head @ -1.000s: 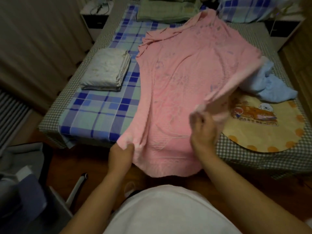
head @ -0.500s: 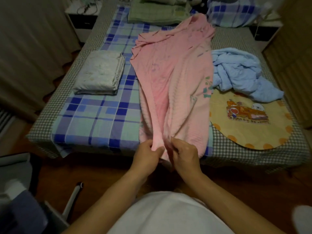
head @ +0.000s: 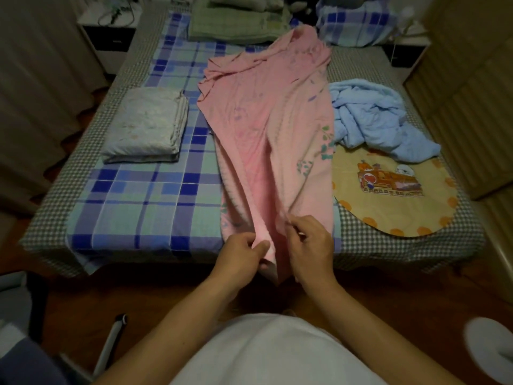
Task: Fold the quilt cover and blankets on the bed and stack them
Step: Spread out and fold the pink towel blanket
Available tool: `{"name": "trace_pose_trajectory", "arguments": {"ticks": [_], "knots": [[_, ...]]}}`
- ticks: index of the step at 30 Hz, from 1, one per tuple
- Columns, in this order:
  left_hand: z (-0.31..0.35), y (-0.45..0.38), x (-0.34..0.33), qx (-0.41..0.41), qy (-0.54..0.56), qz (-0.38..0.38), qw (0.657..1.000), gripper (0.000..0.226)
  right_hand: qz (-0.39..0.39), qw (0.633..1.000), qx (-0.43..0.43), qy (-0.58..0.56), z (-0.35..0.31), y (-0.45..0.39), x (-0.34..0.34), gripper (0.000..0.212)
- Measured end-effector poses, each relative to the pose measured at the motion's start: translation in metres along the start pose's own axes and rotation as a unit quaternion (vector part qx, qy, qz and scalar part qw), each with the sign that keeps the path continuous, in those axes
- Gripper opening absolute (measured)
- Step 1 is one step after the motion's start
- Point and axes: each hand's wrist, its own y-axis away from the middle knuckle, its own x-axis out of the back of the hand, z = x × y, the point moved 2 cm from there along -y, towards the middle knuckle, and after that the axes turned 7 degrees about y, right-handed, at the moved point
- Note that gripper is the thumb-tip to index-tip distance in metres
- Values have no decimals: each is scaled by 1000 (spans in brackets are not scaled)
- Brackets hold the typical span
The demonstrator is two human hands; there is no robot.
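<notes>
Head view, sole camera, itemised as I watched from the remote station. Item one: pink blanket [head: 266, 129], folded lengthwise into a long strip on the bed [head: 116, 215], its long axis running straight away from me toward the headboard, near end hanging just over the foot edge. Item two: my left hand [head: 244, 252], fingers curled and pinching the near left corner of that strip. Item three: my right hand [head: 309, 243], just beside the left, fingers curled round the gathered cloth at the near right corner; the two hands were close together, equally near the blanket's end. I judged that the coming move turned on this: the whole length lay ahead of both hands, so the near end would have to be carried forward along the axis to halve it. Item four: folded pale quilt cover [head: 144, 126], left of the pink strip and apart from it, a likely base for the stack. Item five: crumpled blue blanket [head: 372, 118], right of the strip and touching its edge, not yet folded. Item six: yellow cartoon mat [head: 394, 190], under the blue blanket's near edge; its printed picture carried no writing I could read. Item seven: green folded bedding [head: 236, 26] at the head. No brands or labels were legible anywhere.
</notes>
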Motion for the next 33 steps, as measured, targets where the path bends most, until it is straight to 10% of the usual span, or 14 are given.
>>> {"name": "trace_pose_trajectory", "arguments": {"ticks": [12,33], "knots": [[14,10,3,65,180,-81,978,24,-93,971,196,102,-16,29,7,29],[46,10,0,100,38,-35,994,29,-105,934,260,222,-20,30,12,40]]}}
